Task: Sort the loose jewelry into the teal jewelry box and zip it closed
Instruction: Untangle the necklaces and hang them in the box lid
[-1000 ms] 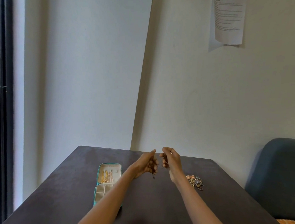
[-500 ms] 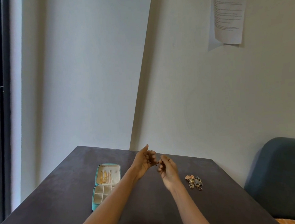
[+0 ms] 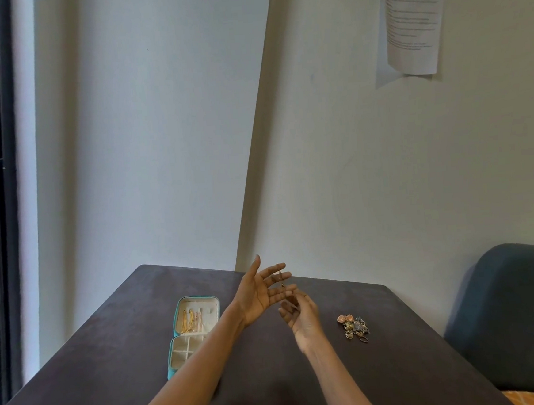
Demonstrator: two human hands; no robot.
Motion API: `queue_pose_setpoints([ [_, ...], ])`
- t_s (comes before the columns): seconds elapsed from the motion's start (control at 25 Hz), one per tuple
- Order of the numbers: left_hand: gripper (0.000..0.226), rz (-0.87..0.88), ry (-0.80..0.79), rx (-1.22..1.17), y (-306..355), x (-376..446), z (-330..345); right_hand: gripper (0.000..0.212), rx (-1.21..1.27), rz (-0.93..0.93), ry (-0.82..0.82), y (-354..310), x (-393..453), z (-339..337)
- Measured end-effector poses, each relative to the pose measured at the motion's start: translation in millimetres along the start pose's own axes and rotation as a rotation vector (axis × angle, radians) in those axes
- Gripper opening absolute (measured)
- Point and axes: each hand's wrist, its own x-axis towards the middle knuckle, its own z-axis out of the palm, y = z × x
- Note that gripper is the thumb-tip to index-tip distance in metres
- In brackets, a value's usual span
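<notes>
**Hands raised over the worktop, a small piece of jewelry between them, box to the left**

The teal jewelry box (image 3: 194,332) lies unzipped and flat on the dark worktop (image 3: 112,358), its long axis running away from the person: lid half on the far side with yellow and pink pieces hanging in it, compartment tray nearer. It sits to the left of both hands, beside the left forearm; the left hand (image 3: 260,290) is the closer one. The remaining loose jewelry (image 3: 353,325) forms a small heap on the worktop to the right, just beyond the right hand (image 3: 301,314).

Left hand: palm turned up and toward the right, fingers spread and nearly straight, with a thin chain-like piece (image 3: 281,276) hanging at its fingertips. Right hand: below and just beside it, fingers curled upward toward that piece; blur hides whether they pinch it, so its grip cannot be told. Judged from this layout, the held piece must travel leftward and down to reach the box.
</notes>
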Motion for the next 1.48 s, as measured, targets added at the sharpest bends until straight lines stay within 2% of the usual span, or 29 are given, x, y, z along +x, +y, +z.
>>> queue_pose_setpoints([
  [0.12, 0.068, 0.022, 0.027, -0.005, 0, 3, -4, 0.01, -0.123, -0.106, 0.114, 0, 4, -3],
  [0.2, 0.068, 0.038, 0.07, -0.026, -2, 5, -8, 0.012, -0.264, -0.221, 0.109, -4, 7, -4],
  [0.28, 0.069, 0.049, 0.116, -0.041, -4, 6, -10, 0.015, -0.548, -0.393, 0.049, -10, 10, -3],
  [0.36, 0.07, 0.062, 0.153, -0.063, -7, 6, -9, 0.018, -0.94, -0.546, -0.027, -14, 14, -1],
  [0.44, 0.071, 0.066, 0.169, -0.097, -9, 5, -4, 0.018, -1.259, -0.61, -0.05, -17, 17, 6],
  [0.48, 0.071, 0.07, 0.173, -0.114, -9, 5, 1, 0.018, -1.343, -0.625, -0.039, -18, 18, 10],
  [0.64, 0.073, 0.09, 0.19, -0.18, -9, 6, 9, 0.019, -1.324, -0.592, 0.07, -26, 20, 23],
  [0.84, 0.07, 0.103, 0.201, -0.264, -15, 7, 1, 0.019, -1.423, -0.591, -0.055, -28, 23, 28],
  [1.0, 0.058, 0.082, 0.216, -0.351, -18, 6, -5, 0.018, -1.325, -0.525, -0.077, -36, 33, 28],
  [1.16, 0.035, 0.02, 0.31, -0.289, -17, 2, -18, 0.016, -1.137, -0.412, -0.146, -50, 38, 37],
  [1.32, 0.023, 0.12, 0.426, -0.047, -3, -1, -32, 0.018, -1.041, -0.312, -0.265, -59, 35, 41],
  [1.48, 0.032, 0.233, 0.416, 0.567, 14, -1, -33, 0.018, -1.037, -0.277, -0.321, -60, 30, 44],
])
